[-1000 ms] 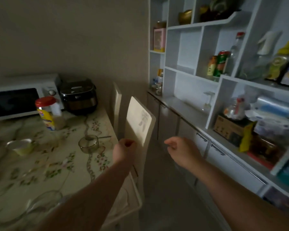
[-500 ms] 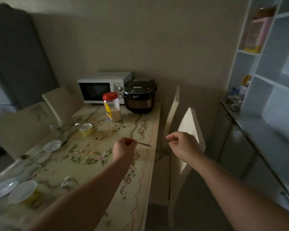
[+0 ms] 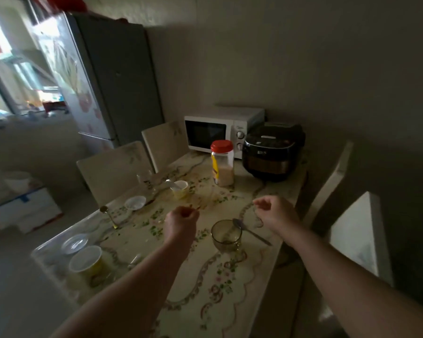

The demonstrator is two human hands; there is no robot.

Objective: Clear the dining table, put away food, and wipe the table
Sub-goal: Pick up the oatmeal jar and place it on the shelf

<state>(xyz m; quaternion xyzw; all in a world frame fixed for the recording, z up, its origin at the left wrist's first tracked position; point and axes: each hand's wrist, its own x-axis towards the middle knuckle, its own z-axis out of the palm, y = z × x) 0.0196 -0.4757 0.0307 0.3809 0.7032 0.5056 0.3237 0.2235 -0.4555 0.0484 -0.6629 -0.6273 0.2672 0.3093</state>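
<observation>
The dining table has a flowered cloth with crumbs and stains. On it stand a brown glass cup with a metal spoon across its rim, a red-lidded jar, a yellow cup with a white spoon, a small white dish, a clear glass, a gold spoon, a glass saucer and a larger yellow tub. My left hand hovers left of the glass cup, fingers curled, holding nothing. My right hand hovers right of it, also curled and empty.
A white microwave and a black rice cooker stand at the table's far end. Chairs line the left side, and two more chairs the right. A fridge stands at the back left, a white box on the floor.
My view has swung left from the shelf unit to the dining table. Both hands stayed raised and curled, and now hover over the table on either side of the glass cup.
</observation>
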